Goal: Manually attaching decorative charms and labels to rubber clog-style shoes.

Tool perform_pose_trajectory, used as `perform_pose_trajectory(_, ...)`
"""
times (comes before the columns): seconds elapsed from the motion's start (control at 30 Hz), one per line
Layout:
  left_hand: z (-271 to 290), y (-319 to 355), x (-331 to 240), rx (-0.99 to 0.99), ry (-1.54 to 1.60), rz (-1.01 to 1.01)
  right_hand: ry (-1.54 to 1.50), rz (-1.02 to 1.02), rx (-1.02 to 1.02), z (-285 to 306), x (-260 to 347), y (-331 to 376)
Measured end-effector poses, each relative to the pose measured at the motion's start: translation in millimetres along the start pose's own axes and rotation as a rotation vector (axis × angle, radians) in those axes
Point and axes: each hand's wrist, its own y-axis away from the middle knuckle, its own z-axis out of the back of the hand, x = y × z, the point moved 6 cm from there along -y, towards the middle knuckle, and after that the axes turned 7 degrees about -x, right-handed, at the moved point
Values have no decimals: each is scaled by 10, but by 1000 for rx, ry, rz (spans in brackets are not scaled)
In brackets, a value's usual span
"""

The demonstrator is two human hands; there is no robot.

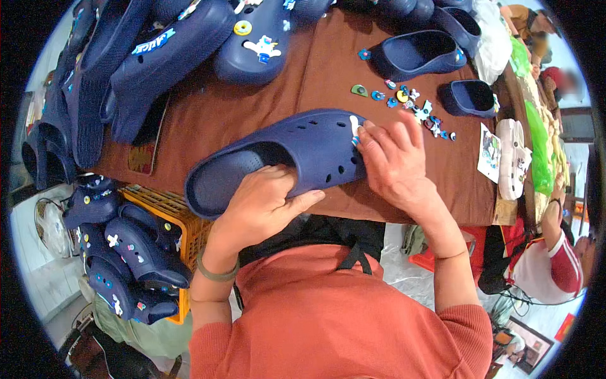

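A navy blue clog (315,151) with round holes lies on its side-to-side length before me, its toe toward the right. My left hand (262,202) grips it, the fingers inside the foot opening and the thumb along the near side. At the toe, my right hand (398,164) has its fingertips closed on a small white charm (354,126) at one of the holes. Whether the charm's stud sits in the hole is hidden by the fingers. Beyond my right hand, several small colourful charms (404,98) lie scattered on the brown cloth (303,82).
Navy clogs (170,50) are heaped at the far left; smaller clogs (420,54) stand at the far right. A white decorated clog (512,161) lies beside a picture card (488,151). Below left, an orange crate (170,215) stands beside more clogs. Another person (546,271) is at the right.
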Motion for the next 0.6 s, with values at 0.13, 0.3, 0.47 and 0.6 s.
perform_pose_trajectory(0.13, 21, 60, -1, -69, -11, 73, 65, -47, -43, 6, 76, 19)
perform_pose_trajectory(0.3, 4, 114, 77, -51, -31, 160, 18, -96, -118, 53, 15, 7)
perform_pose_trajectory(0.47, -5, 109, 96, -43, 12, 183, -453, -353, -180, 76, -624, 62)
perform_pose_trajectory(0.6, -14, 101, 86, -121, 124, 154, -422, -840, -226, -113, -1577, 493)
